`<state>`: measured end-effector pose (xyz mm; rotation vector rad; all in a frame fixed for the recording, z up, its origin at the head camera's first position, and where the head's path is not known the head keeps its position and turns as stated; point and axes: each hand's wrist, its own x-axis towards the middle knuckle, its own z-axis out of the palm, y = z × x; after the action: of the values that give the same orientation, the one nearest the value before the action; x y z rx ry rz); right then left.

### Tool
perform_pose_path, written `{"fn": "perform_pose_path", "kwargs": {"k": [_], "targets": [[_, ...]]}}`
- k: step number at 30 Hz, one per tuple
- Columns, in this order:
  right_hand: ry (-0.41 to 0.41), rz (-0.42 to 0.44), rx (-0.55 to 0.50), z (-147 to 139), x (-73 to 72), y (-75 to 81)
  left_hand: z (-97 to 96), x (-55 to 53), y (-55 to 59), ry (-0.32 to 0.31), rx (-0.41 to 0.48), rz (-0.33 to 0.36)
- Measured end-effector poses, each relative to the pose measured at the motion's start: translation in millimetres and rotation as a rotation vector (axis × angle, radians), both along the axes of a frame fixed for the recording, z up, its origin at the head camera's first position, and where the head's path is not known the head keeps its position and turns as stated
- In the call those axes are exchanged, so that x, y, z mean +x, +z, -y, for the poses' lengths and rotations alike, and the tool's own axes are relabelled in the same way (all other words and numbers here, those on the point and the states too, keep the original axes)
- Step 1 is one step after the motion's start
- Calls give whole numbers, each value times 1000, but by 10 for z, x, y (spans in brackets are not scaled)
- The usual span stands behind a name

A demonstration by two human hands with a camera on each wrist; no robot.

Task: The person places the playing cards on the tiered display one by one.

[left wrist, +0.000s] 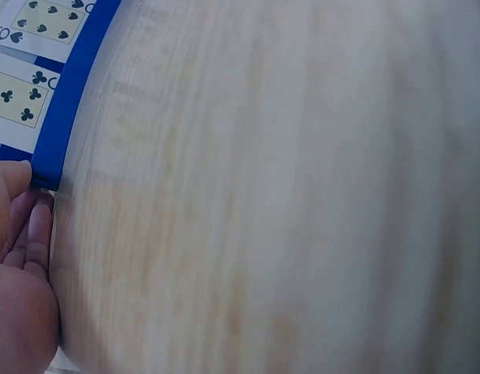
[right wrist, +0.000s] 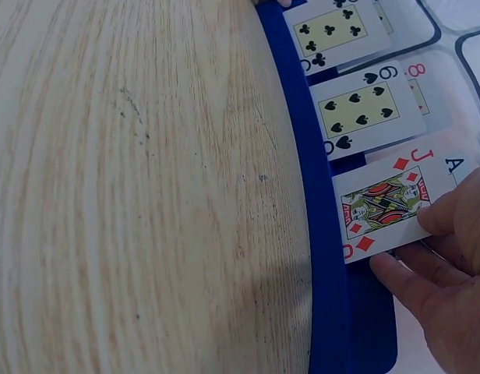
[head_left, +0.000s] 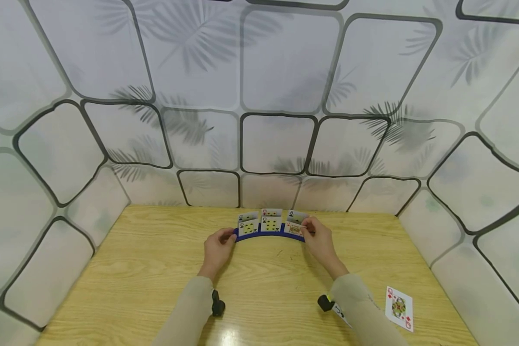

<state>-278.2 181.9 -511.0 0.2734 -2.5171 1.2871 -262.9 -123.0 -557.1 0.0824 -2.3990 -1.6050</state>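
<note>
A curved blue card holder (head_left: 259,235) stands on the table with playing cards upright in two rows. My left hand (head_left: 218,247) grips its left end, thumb in front and fingers behind, as the left wrist view shows. At the other end, my right hand (head_left: 322,242) pinches the jack of diamonds (right wrist: 384,201) by its side edge, the card's bottom at the holder's slot. Behind the jack stands an ace (head_left: 297,216), its suit partly hidden. A six of spades (right wrist: 358,109) fills the middle front, with a red eight (head_left: 271,212) behind it. A clubs card (right wrist: 331,33) occupies the left front.
On the wooden table (head_left: 155,269), a face-up queen of diamonds (head_left: 399,309) lies to the right. Another card (head_left: 341,315) is partly covered by the right sleeve. A patterned cloth wall (head_left: 277,144) rises close behind the holder and along both sides.
</note>
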Motion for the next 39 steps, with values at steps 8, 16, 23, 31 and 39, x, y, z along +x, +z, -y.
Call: {"fn": "perform_pose_path", "kwargs": {"k": [8, 16, 23, 31, 39], "targets": [[4, 33, -36, -6, 27, 25, -3, 9, 15, -6, -13, -8], [-11, 86, -74, -55, 59, 42, -12, 3, 2, 1, -24, -12], [-22, 104, -49, -181, 120, 45, -9, 3, -11, 1, -30, -21], [-40, 122, -36, -385, 214, 84, -1, -9, -41, 12, -39, -37], [-89, 81, 23, -696, 360, 69, -3, -3, -23, 4, -34, -30]]}}
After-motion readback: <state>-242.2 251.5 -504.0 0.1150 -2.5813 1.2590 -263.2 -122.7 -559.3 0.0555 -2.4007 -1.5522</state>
